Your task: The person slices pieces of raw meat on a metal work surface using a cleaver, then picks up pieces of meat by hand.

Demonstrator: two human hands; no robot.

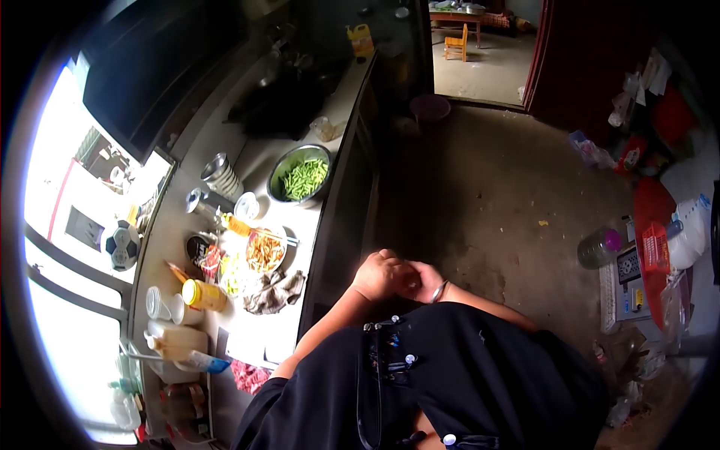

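My left hand (381,276) and my right hand (425,282) are pressed together in front of my body, beside the counter edge. Fingers of both are curled; anything between them is hidden. A silvery bracelet (439,291) circles my right wrist. Nearest on the counter (251,330) are a crumpled cloth (274,292) and a plate of sliced orange-brown food (265,250) with chopsticks across its edge. Farther along stands a metal bowl (274,177) of green beans (304,178).
A yellow-lidded jar (204,295), stacked metal cups (220,174) and large bottles (177,342) line the window side. A dark stove (281,105) lies farther back. On the floor are a purple basin (430,108) and a green bottle (597,249); a doorway is ahead.
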